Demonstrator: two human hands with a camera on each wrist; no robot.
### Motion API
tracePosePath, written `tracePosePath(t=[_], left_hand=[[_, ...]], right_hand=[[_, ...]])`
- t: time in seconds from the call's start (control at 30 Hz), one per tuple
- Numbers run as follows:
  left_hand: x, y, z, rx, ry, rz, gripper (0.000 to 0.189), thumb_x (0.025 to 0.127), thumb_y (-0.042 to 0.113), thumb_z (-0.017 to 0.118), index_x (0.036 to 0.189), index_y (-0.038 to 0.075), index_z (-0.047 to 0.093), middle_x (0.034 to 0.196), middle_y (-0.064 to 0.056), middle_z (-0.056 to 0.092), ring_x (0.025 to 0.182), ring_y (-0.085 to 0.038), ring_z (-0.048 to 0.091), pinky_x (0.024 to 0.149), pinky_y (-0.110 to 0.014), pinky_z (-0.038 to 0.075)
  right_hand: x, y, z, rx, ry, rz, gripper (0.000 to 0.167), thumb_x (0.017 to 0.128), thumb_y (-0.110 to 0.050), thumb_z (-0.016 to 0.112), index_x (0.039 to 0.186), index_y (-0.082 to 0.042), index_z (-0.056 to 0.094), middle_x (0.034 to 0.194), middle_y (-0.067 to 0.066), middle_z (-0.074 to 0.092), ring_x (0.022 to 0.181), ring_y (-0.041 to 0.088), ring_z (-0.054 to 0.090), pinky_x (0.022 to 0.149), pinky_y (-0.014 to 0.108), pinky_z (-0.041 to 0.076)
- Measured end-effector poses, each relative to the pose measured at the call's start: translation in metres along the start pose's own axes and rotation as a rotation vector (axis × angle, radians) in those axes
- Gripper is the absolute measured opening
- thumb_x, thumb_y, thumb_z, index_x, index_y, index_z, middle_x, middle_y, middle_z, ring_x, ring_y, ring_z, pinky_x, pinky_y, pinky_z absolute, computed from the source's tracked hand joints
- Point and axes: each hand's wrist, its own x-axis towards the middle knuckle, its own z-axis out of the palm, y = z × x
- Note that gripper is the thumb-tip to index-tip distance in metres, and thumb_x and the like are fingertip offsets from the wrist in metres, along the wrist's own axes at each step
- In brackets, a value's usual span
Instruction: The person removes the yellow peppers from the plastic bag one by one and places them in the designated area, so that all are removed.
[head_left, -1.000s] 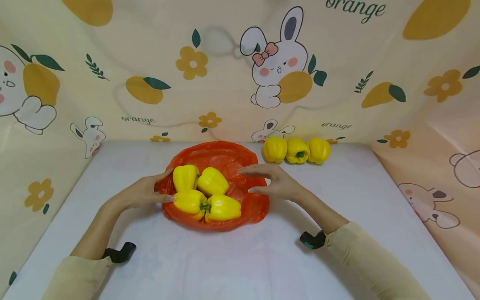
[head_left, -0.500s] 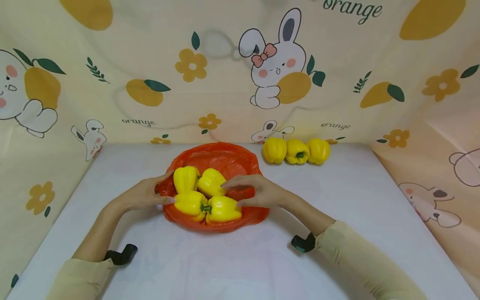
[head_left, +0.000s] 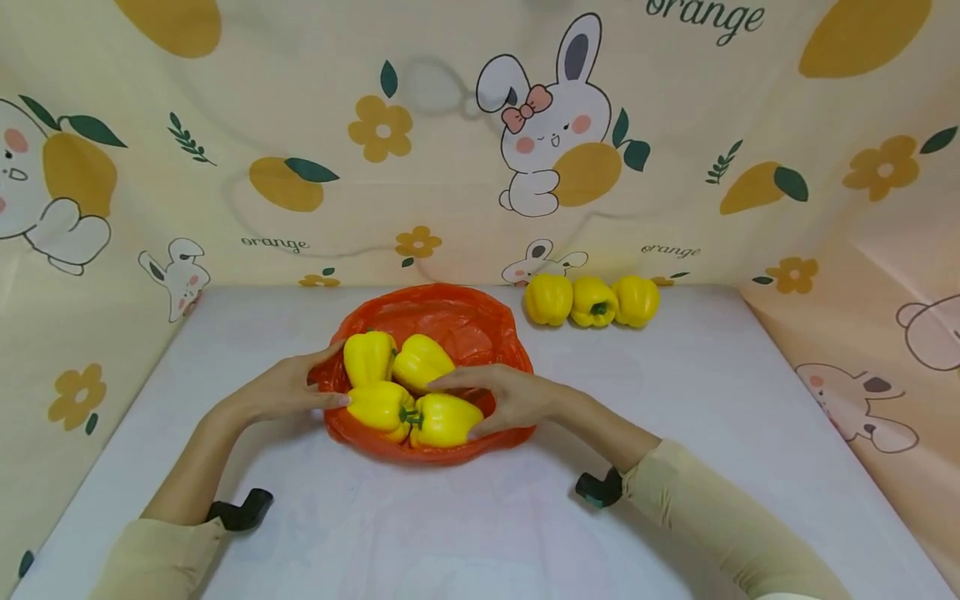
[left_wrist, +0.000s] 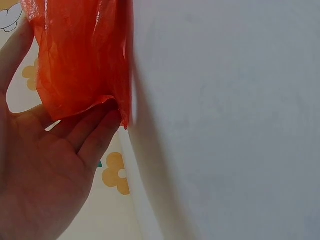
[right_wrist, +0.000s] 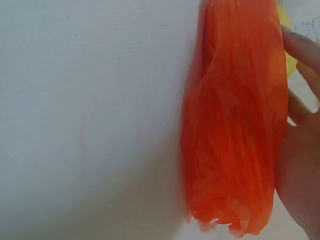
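Observation:
An orange-red plastic bag [head_left: 472,325] lies with its mouth spread wide on the white table. Inside it sit several yellow bell peppers, among them a front-right pepper [head_left: 444,421] and a back-left pepper [head_left: 367,358]. My left hand [head_left: 288,387] holds the bag's left side, thumb at the rim beside the front-left pepper [head_left: 377,406]. In the left wrist view its fingers [left_wrist: 95,132] reach under the plastic. My right hand [head_left: 517,400] reaches over the bag's right rim, thumb and fingers curved round the front-right pepper. The bag's wall hides much of this grip in the right wrist view.
Three more yellow bell peppers stand in a row at the table's back right, the middle one [head_left: 594,302] with its stem facing forward. A patterned cloth [head_left: 450,192] with rabbits and oranges hangs behind and along both sides of the white table [head_left: 420,533].
My right hand has moved left and down from the bag's right rim to the front-right pepper, closing its fingers round it. My left hand has stayed at the bag's left side.

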Motion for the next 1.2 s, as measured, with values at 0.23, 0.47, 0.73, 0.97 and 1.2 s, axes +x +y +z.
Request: tracePosePath(t=[0.23, 0.47, 0.73, 0.97, 1.2], left_hand=[[0.001, 0.001, -0.001, 0.007, -0.01, 0.012, 0.106, 0.082, 0.062, 0.07, 0.159, 0.008, 0.021, 0.154, -0.026, 0.036, 0.14, -0.047, 0.032, 0.107, -0.067, 0.033], [0.001, 0.002, -0.002, 0.012, -0.006, 0.024, 0.105, 0.083, 0.062, 0.07, 0.158, 0.008, 0.022, 0.154, -0.026, 0.035, 0.14, -0.047, 0.031, 0.107, -0.068, 0.031], [0.0, 0.002, -0.003, 0.006, 0.004, 0.025, 0.105, 0.083, 0.062, 0.07, 0.159, 0.009, 0.021, 0.155, -0.026, 0.034, 0.14, -0.047, 0.031, 0.108, -0.068, 0.031], [-0.002, 0.003, -0.002, 0.005, 0.009, 0.017, 0.105, 0.083, 0.062, 0.07, 0.158, 0.008, 0.022, 0.154, -0.027, 0.034, 0.14, -0.047, 0.032, 0.107, -0.067, 0.032], [-0.001, 0.001, -0.001, -0.008, -0.007, 0.012, 0.106, 0.083, 0.062, 0.07, 0.159, 0.008, 0.02, 0.154, -0.026, 0.035, 0.139, -0.046, 0.034, 0.106, -0.066, 0.035]], right_hand=[[-0.002, -0.001, 0.004, -0.023, -0.018, 0.048, 0.07, 0.085, -0.019, 0.08, 0.147, -0.028, 0.049, 0.146, -0.015, 0.048, 0.131, 0.008, 0.044, 0.107, 0.033, 0.044], [-0.008, -0.002, 0.0, -0.015, 0.064, 0.068, 0.069, 0.082, -0.021, 0.082, 0.143, -0.031, 0.05, 0.134, -0.013, 0.056, 0.121, 0.01, 0.05, 0.101, 0.035, 0.049], [-0.015, -0.006, -0.014, -0.022, 0.154, 0.062, 0.073, 0.083, -0.023, 0.081, 0.148, -0.028, 0.047, 0.145, -0.011, 0.049, 0.131, 0.012, 0.044, 0.108, 0.044, 0.043], [-0.026, -0.004, -0.022, -0.031, 0.292, 0.105, 0.075, 0.082, -0.025, 0.083, 0.148, -0.026, 0.047, 0.146, -0.011, 0.049, 0.13, 0.014, 0.045, 0.101, 0.042, 0.048], [-0.043, 0.0, -0.029, -0.008, 0.405, 0.19, 0.078, 0.081, -0.023, 0.084, 0.15, -0.03, 0.046, 0.14, -0.011, 0.054, 0.119, 0.02, 0.053, 0.083, 0.036, 0.058]])
